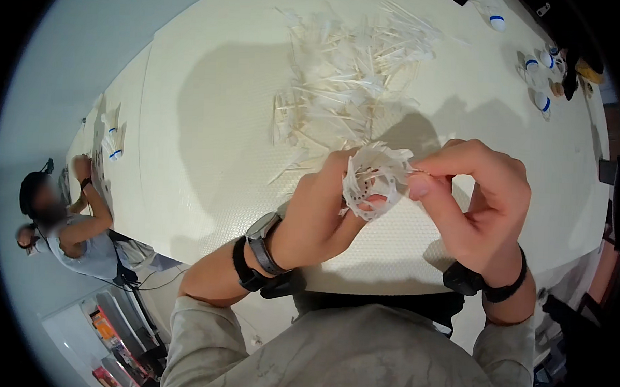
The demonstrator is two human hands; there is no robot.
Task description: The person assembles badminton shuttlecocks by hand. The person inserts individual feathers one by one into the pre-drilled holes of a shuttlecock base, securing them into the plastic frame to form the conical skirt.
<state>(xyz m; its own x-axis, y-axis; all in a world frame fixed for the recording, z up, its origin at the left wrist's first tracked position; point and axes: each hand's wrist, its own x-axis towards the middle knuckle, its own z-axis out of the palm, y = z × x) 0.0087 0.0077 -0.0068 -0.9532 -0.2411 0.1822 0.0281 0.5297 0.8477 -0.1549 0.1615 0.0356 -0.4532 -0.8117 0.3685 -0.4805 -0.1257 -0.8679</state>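
My left hand is closed round a white feather shuttlecock, its wide feathered end facing up. Through that opening, a ring of small dark dots shows deep inside. On the right, the thumb and forefinger of my right hand pinch together at the edge of the feathers. A thin pale sliver, apparently a feather, shows between those fingertips, but most of it is hidden. Just beyond both hands lies a wide, loose pile of white feathers with pale quills.
A long white textured table curves across the view. Shuttlecocks with blue bands stand at the far right, beside some small items. At the left, another person works by the table near more shuttlecocks. Shelves stand at lower left.
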